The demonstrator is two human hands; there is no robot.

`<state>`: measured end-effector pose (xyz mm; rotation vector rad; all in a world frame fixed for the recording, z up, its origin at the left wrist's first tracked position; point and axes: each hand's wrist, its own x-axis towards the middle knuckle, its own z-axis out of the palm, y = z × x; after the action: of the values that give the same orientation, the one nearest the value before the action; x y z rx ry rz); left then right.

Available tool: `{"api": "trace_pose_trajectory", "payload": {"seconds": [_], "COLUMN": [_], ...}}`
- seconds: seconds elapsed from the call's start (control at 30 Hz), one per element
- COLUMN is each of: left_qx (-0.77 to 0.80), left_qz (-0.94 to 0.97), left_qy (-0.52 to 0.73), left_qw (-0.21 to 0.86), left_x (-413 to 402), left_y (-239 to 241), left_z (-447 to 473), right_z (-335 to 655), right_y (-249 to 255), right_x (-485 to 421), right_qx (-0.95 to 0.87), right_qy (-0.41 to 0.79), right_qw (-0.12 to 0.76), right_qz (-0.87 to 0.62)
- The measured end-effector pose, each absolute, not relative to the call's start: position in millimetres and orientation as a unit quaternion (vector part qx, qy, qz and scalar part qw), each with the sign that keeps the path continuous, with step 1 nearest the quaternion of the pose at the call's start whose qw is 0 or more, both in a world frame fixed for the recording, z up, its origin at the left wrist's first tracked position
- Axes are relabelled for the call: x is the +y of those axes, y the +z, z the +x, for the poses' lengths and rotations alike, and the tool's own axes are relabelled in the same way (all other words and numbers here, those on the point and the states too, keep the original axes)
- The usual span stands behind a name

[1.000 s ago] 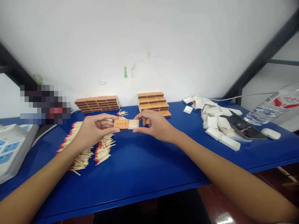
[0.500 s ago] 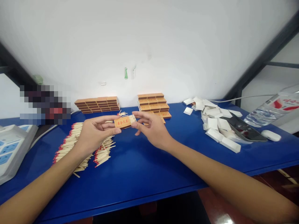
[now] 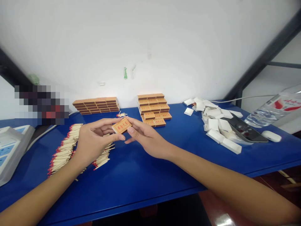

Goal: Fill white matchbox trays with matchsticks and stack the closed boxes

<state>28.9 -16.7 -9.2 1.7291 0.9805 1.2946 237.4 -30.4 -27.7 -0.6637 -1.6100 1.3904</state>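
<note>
An orange matchbox (image 3: 122, 126) with red lettering is held above the blue table between both hands. My left hand (image 3: 97, 135) grips its left end, thumb below and fingers behind. On its right end, the thumb and fingers of my right hand (image 3: 145, 135) are closed. The tray looks pushed into the sleeve, with no matches showing. Under and beside my left hand lie red-tipped matches: a long pile (image 3: 63, 150) and a smaller one (image 3: 103, 157) that my hand partly hides.
Closed matchboxes are stacked at the wall on the left (image 3: 96, 106) and in steps at the centre (image 3: 154, 108). White paper trays (image 3: 213, 122) lie heaped on the right, near a phone (image 3: 246, 128), an earbud case (image 3: 271, 136) and a water bottle (image 3: 270, 106). A power strip (image 3: 16, 150) stands left.
The tray full of matches that stuck out at the right end has slid into the matchbox sleeve. My right hand has come closer to my left, and the box is tilted more.
</note>
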Motion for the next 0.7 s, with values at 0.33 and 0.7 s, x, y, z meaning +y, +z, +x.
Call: {"api": "trace_pose_trajectory", "payload": {"seconds": [0.33,0.7], "left_qx": [0.357,0.328], "left_qz": [0.835,0.871], "left_qy": [0.412,0.363], "left_qw": [0.074,-0.036], "left_x": [-9.8,5.1], "left_y": [-12.3,-18.3], "left_z": [18.5,9.9], "right_z": [342.0,421.5], "right_y": [28.4,30.2], "right_x": [6.1,17.7], "right_qx": [-0.677,-0.663], "right_qy": [0.302,0.303], "right_qw": [0.392,-0.009], "right_qz": [-0.545,-0.685]}}
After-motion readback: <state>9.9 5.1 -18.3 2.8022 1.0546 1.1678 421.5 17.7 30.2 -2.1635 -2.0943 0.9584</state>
